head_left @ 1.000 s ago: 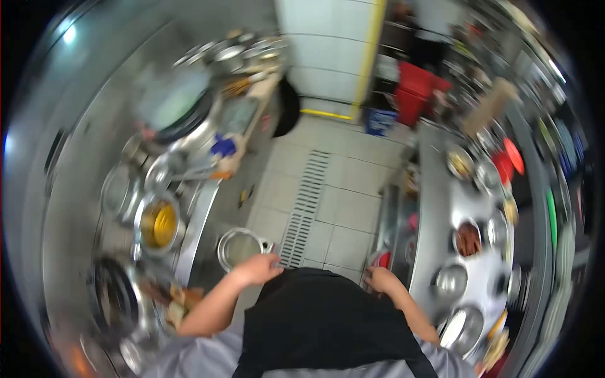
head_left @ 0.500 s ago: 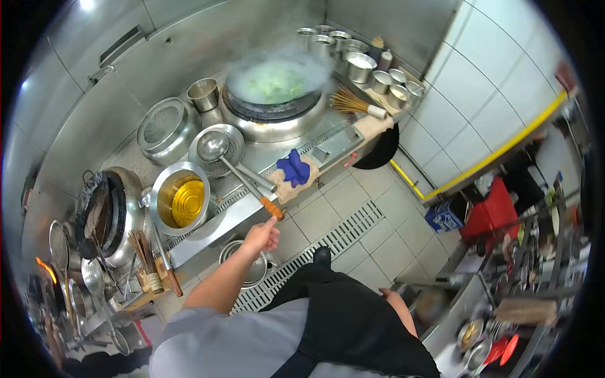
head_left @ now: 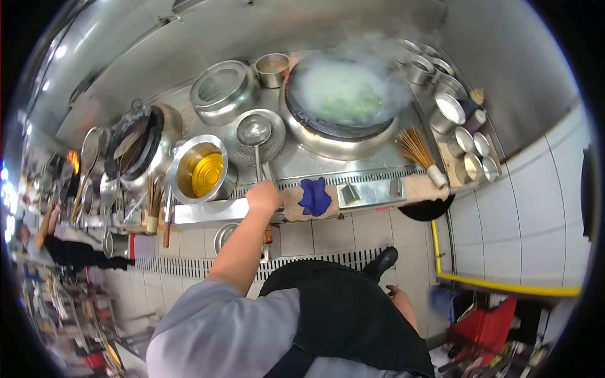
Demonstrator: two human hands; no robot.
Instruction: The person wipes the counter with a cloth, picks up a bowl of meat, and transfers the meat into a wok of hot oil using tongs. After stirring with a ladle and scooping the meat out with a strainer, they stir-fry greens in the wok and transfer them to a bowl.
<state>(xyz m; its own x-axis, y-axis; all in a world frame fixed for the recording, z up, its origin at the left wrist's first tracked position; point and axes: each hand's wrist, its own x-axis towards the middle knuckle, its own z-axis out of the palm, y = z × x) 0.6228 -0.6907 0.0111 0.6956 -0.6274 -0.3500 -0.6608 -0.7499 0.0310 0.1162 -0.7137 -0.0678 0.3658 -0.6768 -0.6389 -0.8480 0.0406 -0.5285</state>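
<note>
My left hand [head_left: 263,196] is closed round the handle of a metal ladle, whose orange grip end [head_left: 268,235] sticks out below my fist. The ladle's bowl [head_left: 254,130] rests over a round perforated strainer [head_left: 236,148]. Right of the hand, a crumpled blue cloth [head_left: 314,196] lies on the counter's front edge. Behind stands a large wok [head_left: 296,116] with steaming green food [head_left: 350,104] in it. Down by my right hip hangs my right hand [head_left: 399,295], partly seen, its fingers loosely apart and holding nothing.
Left of the strainer stands a metal pot [head_left: 178,170] of yellow oil. A second wok [head_left: 123,151] is further left. Bamboo brushes [head_left: 414,151] and metal seasoning pots [head_left: 448,112] stand at the right. A slotted drain [head_left: 179,267] crosses the floor. Another person [head_left: 69,249] is at far left.
My left hand has moved from beside the handle's end up onto the ladle's handle and closed round it. The ladle has swung more upright in view, which has itself turned right.
</note>
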